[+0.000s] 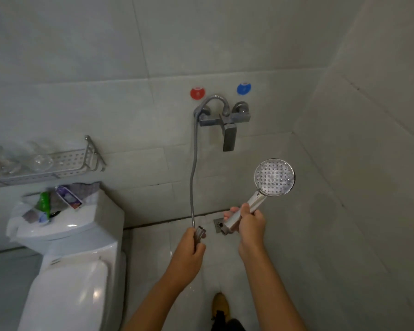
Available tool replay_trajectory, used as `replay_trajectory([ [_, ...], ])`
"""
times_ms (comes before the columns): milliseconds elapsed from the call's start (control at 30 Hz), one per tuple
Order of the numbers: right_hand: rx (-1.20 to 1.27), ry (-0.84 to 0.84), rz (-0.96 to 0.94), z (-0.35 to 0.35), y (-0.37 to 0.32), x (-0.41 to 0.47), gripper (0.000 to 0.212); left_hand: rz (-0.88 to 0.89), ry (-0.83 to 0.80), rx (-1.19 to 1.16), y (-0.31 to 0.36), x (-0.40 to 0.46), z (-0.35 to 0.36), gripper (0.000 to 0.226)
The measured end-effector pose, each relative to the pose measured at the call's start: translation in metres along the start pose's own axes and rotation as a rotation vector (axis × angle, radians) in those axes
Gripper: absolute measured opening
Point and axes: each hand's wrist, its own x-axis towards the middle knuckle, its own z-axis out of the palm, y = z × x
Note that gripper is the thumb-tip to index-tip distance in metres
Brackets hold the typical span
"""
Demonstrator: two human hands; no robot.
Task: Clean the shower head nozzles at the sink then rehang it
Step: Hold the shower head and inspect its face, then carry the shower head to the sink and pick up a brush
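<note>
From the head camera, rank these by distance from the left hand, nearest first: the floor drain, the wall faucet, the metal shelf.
Measured from the left hand, which grips the hose end:
1. Floor drain, just to its right on the floor.
2. Wall faucet, up on the wall ahead.
3. Metal shelf, far left, above the toilet.

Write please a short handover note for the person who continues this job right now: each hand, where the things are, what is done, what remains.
Left hand: grips the loose end of the hose, which hangs from the wall mixer.
Right hand: grips the handle of the shower head, nozzle face toward the camera.
Done: the head is apart from the hose.
Left: whether the nozzles are cleaned I cannot tell. Screw the head onto the hose nut, then rehang it. No sink and no holder are in view.
</note>
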Motion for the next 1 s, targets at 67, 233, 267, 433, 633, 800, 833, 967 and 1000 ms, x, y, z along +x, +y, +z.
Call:
replay_trajectory([
  [67, -0.029, 0.007, 0.051, -0.007, 0.016, 0.007, 0.024, -0.034, 0.006, 0.0, -0.021, 0.005, 0.007, 0.009],
  [233, -0.156, -0.018, 0.248, -0.025, 0.071, 0.034, 0.019, -0.118, 0.015, 0.049, -0.084, 0.025, 0.025, 0.011],
  [267, -0.196, -0.026, 0.29, -0.028, 0.083, 0.041, 0.02, -0.139, 0.015, 0.071, -0.098, 0.03, 0.028, 0.009],
  [433, -0.386, -0.078, 0.483, -0.041, 0.154, 0.08, 0.016, -0.208, -0.007, 0.27, -0.18, 0.06, 0.044, 0.02],
  [633, -0.554, -0.16, 0.656, -0.057, 0.247, 0.134, 0.023, -0.337, 0.179, 0.365, -0.289, 0.079, 0.068, 0.015],
  [800, -0.686, -0.246, 0.762, -0.067, 0.331, 0.187, 0.035, -0.576, 0.192, 0.268, -0.39, 0.098, 0.096, 0.014],
  [833, -0.711, -0.262, 0.778, -0.068, 0.347, 0.197, 0.037, -0.604, 0.203, 0.263, -0.409, 0.101, 0.102, 0.013],
  [967, -0.775, -0.332, 0.835, -0.065, 0.413, 0.243, 0.035, -0.737, 0.266, 0.206, -0.492, 0.119, 0.13, 0.016],
  [1000, -0.788, -0.348, 0.84, -0.062, 0.431, 0.255, 0.035, -0.772, 0.282, 0.181, -0.512, 0.124, 0.137, 0.016],
])
